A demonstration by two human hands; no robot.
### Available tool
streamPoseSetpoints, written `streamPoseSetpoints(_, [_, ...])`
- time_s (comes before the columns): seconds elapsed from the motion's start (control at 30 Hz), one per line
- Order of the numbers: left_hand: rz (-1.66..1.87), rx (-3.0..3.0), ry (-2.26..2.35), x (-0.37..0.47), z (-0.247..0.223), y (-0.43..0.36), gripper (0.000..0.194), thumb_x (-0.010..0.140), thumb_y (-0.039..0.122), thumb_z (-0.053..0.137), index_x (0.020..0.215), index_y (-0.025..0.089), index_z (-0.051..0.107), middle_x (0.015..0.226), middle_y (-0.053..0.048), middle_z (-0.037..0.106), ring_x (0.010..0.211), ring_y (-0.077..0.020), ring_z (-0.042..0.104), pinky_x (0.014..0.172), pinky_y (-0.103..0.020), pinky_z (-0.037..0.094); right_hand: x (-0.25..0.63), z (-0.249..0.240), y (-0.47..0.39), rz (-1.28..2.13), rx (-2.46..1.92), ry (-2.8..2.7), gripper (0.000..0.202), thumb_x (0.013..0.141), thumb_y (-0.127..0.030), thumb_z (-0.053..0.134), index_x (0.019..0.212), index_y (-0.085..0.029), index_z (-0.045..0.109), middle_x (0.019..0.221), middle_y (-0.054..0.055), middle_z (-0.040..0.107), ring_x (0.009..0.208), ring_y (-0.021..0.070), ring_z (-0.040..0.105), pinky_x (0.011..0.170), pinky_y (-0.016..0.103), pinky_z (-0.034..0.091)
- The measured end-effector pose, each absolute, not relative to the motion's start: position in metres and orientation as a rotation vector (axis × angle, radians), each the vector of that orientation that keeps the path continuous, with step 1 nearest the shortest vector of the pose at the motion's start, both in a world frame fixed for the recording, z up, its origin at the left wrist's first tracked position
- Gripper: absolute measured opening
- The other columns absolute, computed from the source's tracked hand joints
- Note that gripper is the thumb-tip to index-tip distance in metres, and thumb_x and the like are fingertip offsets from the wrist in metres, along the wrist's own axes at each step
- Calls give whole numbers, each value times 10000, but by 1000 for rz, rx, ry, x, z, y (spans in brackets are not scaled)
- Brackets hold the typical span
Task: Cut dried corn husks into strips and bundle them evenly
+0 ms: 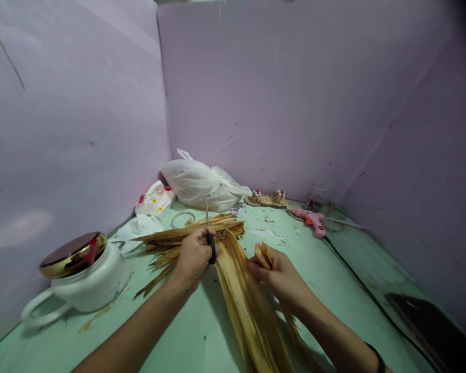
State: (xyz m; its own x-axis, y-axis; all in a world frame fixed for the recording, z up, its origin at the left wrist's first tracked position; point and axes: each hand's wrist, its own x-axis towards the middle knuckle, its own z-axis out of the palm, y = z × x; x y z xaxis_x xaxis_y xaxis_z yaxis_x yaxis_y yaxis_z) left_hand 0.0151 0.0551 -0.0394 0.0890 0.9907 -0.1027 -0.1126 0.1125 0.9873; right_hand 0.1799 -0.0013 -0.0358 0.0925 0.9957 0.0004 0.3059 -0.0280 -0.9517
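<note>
In the head view my left hand (196, 257) is closed round the black handles of a pair of scissors (210, 243), whose blades point up and away. The same hand is at the upper end of a long dried leaf sheet (243, 300), which hangs down toward the near edge. My right hand (277, 274) grips a folded piece of dried leaf (264, 255) at the right side of the sheet. Behind and left of my left hand lies a pile of dried leaves (171, 237) on the green table (178, 331).
At the left stands a white pot (95, 280) with a gold-rimmed lid. Behind are a tissue pack (156, 199), a white plastic bag (202, 184) and woven sandals (266, 199). A pink glue gun (314, 221) with a black cord and a dark flat object (431, 326) lie right.
</note>
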Motion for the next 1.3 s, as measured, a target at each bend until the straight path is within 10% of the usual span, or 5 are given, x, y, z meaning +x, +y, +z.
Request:
streamPoseSetpoints(0.6, [988, 1101, 1067, 19, -23, 43, 426, 473, 197, 682, 862, 158, 512, 424, 108, 450, 316, -34, 312, 283, -150, 241, 184, -25, -2, 1296, -1470, -1083, 169, 593, -306, 590, 664, -182, 500, 520, -51, 428, 454, 82, 362, 427, 208, 220])
streamPoseSetpoints(0.87, [1017, 967, 1209, 28, -33, 41, 393, 466, 168, 684, 818, 146, 513, 430, 97, 441, 329, -58, 370, 269, -171, 300, 187, -47, 1, 629, -1527, -1510, 128, 610, -143, 469, 677, -185, 569, 664, 4, 551, 633, 142, 496, 606, 249, 370])
streamPoseSetpoints(1.3, [1002, 1025, 1286, 30, -28, 38, 304, 515, 103, 596, 806, 146, 518, 405, 98, 436, 291, -65, 371, 257, -183, 322, 171, -18, -21, 313, -1762, -2071, 192, 624, -122, 475, 608, -228, 634, 621, 10, 601, 573, 136, 494, 513, 245, 223])
